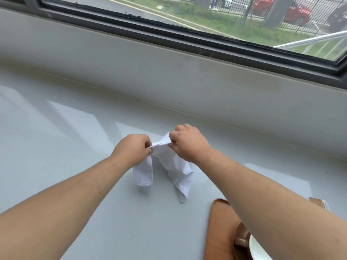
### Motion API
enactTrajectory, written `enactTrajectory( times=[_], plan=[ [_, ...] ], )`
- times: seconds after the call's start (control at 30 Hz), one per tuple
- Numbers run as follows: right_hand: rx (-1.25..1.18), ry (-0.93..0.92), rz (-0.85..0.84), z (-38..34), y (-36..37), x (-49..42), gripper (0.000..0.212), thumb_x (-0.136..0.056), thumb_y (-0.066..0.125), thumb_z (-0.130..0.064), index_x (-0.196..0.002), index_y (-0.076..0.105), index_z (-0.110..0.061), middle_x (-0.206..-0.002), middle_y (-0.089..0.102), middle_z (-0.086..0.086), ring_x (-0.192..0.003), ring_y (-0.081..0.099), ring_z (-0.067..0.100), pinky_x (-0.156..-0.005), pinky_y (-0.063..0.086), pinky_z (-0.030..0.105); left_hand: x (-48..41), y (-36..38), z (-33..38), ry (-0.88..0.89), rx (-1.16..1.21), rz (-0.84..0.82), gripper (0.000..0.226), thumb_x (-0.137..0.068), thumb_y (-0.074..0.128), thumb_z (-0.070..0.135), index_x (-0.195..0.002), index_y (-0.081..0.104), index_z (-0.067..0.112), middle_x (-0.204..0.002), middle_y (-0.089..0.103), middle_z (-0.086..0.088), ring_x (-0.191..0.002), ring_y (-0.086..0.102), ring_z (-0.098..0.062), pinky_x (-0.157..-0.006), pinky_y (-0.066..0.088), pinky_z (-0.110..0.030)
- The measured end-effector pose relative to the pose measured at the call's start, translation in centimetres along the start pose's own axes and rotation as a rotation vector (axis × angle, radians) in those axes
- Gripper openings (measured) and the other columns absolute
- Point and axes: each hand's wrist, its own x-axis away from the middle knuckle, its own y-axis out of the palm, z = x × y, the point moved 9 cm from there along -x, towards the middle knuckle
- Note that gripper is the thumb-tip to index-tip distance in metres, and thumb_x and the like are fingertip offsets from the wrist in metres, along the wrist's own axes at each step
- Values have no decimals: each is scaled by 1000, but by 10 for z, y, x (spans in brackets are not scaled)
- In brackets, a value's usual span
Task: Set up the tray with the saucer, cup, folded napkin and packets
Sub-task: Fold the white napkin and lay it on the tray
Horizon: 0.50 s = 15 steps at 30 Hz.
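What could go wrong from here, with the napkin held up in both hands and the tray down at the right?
1. The white napkin is pinched only along its top edge by the left hand and right hand; its ends hang uneven, so the fold may come out crooked.
2. The right forearm crosses above the brown tray and the white dish on it; pulling back low could knock them.
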Motion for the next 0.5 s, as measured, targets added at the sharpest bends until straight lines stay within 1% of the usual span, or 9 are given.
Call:
enactTrajectory(
  times=[0.07,0.13,0.2,0.27,0.3,0.33,0.4,0.43,0.5],
  plan=[
    [11,-14,-23,2,-6,6,18,-98,57,-38,-88,57,-23,-91,55,-1,-88,47,26,-74,31,34,-1,-3,0,-1,-56,-65,5,-94,66,35,-90,69,33,-89,68,12,-88,63,-17,-68,50,-32],
    [12,-1,-38,4,-9,13,19,-97,54,-32,-83,48,-22,-79,49,-3,-78,43,26,-70,28,33,-2,-7,5,22,-54,-82,10,-98,60,34,-93,68,34,-91,68,12,-89,62,-16,-68,49,-32],
    [-71,70,-75,10,-7,18,16,-93,53,-26,-82,44,-19,-69,48,-3,-70,47,29,-60,29,34,-1,-11,14,42,-11,-69,12,-101,55,35,-95,65,34,-92,67,11,-87,60,-15,-66,48,-32],
    [-186,161,-117,17,-2,24,10,-89,53,-25,-89,45,-19,-73,53,-2,-72,52,30,-51,31,35,0,-11,24,70,26,-60,13,-103,50,33,-95,60,33,-91,65,9,-84,59,-17,-62,44,-32],
    [-234,196,-127,19,-1,26,12,-87,53,-26,-95,46,-20,-79,58,-2,-75,54,30,-53,38,35,1,-11,28,89,37,-56,12,-104,47,32,-96,56,32,-91,65,7,-83,59,-19,-61,42,-33],
    [-281,227,-133,21,0,27,18,-86,54,-26,-102,46,-21,-86,62,-1,-79,56,29,-59,46,37,2,-11,33,108,46,-51,12,-105,45,31,-96,53,32,-89,64,4,-82,59,-21,-61,42,-33],
    [-359,290,-132,27,1,29,27,-86,52,-24,-112,48,-23,-93,65,-2,-84,58,28,-67,50,39,3,-12,41,134,63,-45,12,-106,41,28,-97,48,32,-84,62,1,-75,57,-20,-57,39,-34],
    [-380,313,-134,29,2,30,25,-86,51,-23,-111,51,-24,-93,64,-3,-84,58,27,-65,48,37,3,-12,44,140,70,-46,12,-106,40,26,-98,47,32,-81,61,1,-71,56,-18,-55,37,-33],
    [-382,341,-150,31,5,31,9,-86,48,-19,-91,53,-25,-85,56,-6,-83,56,27,-59,38,34,5,-13,50,143,81,-39,11,-104,39,25,-99,48,29,-76,58,3,-69,54,-18,-52,33,-32]
  ],
)
